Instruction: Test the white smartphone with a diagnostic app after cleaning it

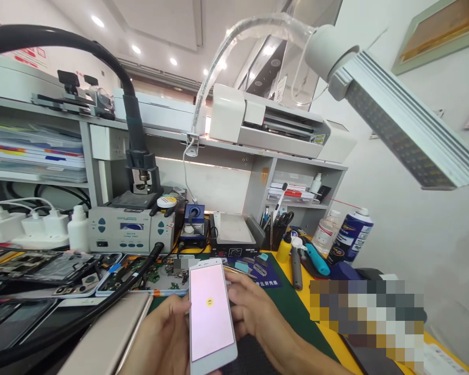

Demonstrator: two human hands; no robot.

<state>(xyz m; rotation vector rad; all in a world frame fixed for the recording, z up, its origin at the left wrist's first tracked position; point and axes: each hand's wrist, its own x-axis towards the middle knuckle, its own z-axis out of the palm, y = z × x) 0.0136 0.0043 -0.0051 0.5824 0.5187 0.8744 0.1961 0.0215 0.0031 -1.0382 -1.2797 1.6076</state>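
Phone [211,312], lit pink, stands lengthwise away from the person; left hand [164,333] fingers wrap its left edge, right hand [254,312] fingers curl behind, gripping its right side.

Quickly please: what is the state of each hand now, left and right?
Left hand: closed around the white phone, holding it by its left edge.
Right hand: behind the phone's right side; grip cannot be told.
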